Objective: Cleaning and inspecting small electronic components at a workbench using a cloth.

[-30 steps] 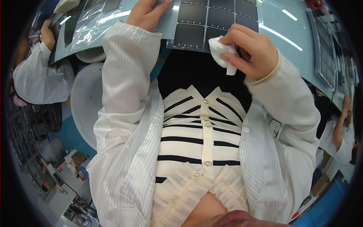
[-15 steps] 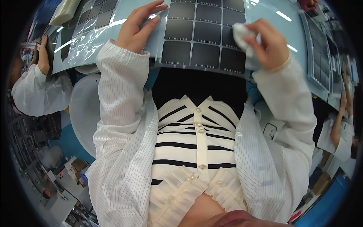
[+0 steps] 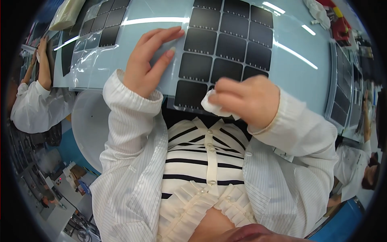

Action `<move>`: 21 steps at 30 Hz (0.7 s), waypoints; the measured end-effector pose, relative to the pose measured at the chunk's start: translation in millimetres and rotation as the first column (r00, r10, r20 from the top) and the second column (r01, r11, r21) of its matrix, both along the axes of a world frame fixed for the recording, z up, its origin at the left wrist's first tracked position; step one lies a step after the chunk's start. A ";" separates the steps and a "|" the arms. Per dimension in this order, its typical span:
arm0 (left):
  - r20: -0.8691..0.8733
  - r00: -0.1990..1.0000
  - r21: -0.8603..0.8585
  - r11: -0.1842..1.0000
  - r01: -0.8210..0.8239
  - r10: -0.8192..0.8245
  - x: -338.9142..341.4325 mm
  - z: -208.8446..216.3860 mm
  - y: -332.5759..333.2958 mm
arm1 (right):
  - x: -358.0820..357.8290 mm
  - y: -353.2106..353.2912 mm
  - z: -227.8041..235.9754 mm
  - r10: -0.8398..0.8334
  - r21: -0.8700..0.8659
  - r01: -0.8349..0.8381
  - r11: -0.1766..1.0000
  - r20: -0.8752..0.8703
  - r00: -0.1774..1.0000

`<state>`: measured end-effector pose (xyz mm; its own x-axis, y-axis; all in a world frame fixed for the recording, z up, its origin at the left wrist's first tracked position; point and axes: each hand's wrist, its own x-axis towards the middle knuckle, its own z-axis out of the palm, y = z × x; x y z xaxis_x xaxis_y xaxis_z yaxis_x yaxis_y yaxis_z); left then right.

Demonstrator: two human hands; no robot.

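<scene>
A sheet of dark rectangular panels (image 3: 230,45) set in a pale grid lies on the glass-topped table in front of me. My right hand (image 3: 246,99) is closed around a wad of white cloth (image 3: 213,105), pressed to the near edge of the sheet. The cloth and hand hide part of the lowest row of panels. My left hand (image 3: 151,60) rests by the sheet's left edge with fingers stretched out and nothing in it; its fingertips are at the border.
More panel sheets in clear film (image 3: 96,44) lie to the left, with a pale plastic packet (image 3: 66,15) beyond. A framed panel stack (image 3: 338,92) is at the right, below a red object (image 3: 342,32). A white tub (image 3: 86,125) stands lower left. Co-workers sit on both sides.
My right hand has swept the cloth left and nearer along the sheet, from its right edge to the bottom row. My left hand stays beside the left edge; the view has shifted slightly.
</scene>
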<state>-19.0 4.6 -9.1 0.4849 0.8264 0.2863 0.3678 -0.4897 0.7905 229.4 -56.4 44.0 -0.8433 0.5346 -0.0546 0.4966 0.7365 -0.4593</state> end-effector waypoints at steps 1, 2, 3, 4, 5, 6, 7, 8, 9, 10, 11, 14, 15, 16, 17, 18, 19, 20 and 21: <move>-0.006 1.000 -0.001 1.000 -0.002 0.001 0.2 3.9 -3.9 | 8.5 11.2 -9.2 -0.086 0.061 0.093 0.994 -0.114 0.990; -0.006 1.000 0.000 1.000 0.004 -0.004 2.8 5.0 -6.8 | 27.4 32.6 -24.6 -0.169 0.114 0.198 0.974 -0.226 0.959; -0.002 1.000 -0.022 1.000 -0.001 0.001 6.2 10.4 -10.3 | 50.1 59.3 -27.7 -0.218 0.273 0.297 0.915 -0.285 0.933; 0.004 1.000 -0.016 1.000 0.003 -0.003 7.4 13.0 -12.1 | 67.4 73.7 -20.9 -0.560 0.063 0.579 0.813 -0.191 0.807; -0.031 0.999 -0.002 1.000 0.015 -0.015 9.2 14.6 -13.7 | 79.5 81.8 -22.5 -0.610 0.231 0.636 0.736 -0.180 0.771; -0.066 0.997 0.013 0.999 0.029 -0.029 10.9 17.3 -15.0 | 86.6 86.1 -25.1 -0.659 0.395 0.667 0.632 -0.179 0.731; -0.114 0.993 0.035 0.999 0.037 -0.032 11.0 20.4 -16.0 | 71.7 76.8 -30.1 -0.552 0.393 0.590 0.706 -0.217 0.805; -0.116 0.993 0.037 0.999 0.030 -0.025 9.7 22.2 -17.7 | 44.1 57.5 -28.8 -0.432 0.392 0.501 0.772 -0.255 0.865; -0.146 0.989 0.018 1.000 0.025 -0.022 5.4 22.2 -22.5 | 13.0 34.1 -17.4 -0.326 0.207 0.372 0.905 -0.226 0.918; -0.165 0.986 0.005 1.000 0.030 -0.029 4.8 23.7 -23.9 | -3.8 21.0 -5.8 -0.217 0.018 0.226 0.974 -0.211 0.953; -0.175 0.984 -0.014 0.999 0.033 -0.035 4.7 27.1 -24.8 | -2.7 26.9 -5.9 -0.215 0.023 0.225 0.974 -0.211 0.953; -0.177 0.982 0.006 0.998 0.060 -0.058 8.5 31.6 -24.3 | 27.6 72.2 -23.8 -0.208 0.280 0.271 0.921 -0.236 0.949; -0.164 0.985 -0.006 0.998 0.057 -0.057 8.4 31.3 -25.8 | 41.2 88.6 -25.1 -0.378 0.295 0.442 0.847 -0.249 0.892; -0.158 0.986 -0.001 0.998 0.062 -0.062 9.3 32.6 -26.9 | 49.4 96.3 -21.0 -0.540 0.312 0.598 0.738 -0.259 0.801; -0.163 0.984 -0.020 0.997 0.070 -0.072 9.8 33.0 -27.0 | 42.0 90.4 -21.4 -0.530 0.303 0.585 0.753 -0.247 0.811; -0.167 0.983 -0.038 0.996 0.077 -0.082 9.9 33.3 -26.9 | 28.5 76.5 -20.9 -0.520 0.294 0.570 0.767 -0.235 0.821; -0.195 0.977 -0.036 0.996 0.076 -0.081 8.8 34.5 -27.3 | 13.8 64.5 -19.9 -0.362 0.223 0.427 0.876 -0.280 0.889; -0.194 0.978 -0.031 0.997 0.069 -0.074 7.4 33.2 -27.9 | 0.3 50.7 -22.1 -0.298 0.089 0.336 0.938 -0.292 0.909; -0.185 0.980 -0.049 0.997 0.066 -0.074 6.3 31.3 -28.4 | -2.9 54.0 -15.1 -0.254 0.097 0.277 0.956 -0.196 0.947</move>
<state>-12.8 -23.8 22.3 0.5838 0.7978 0.1505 0.4770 -0.4870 0.7316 226.5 -2.5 28.9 -0.6597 0.7334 0.1639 0.5993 0.6451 -0.4740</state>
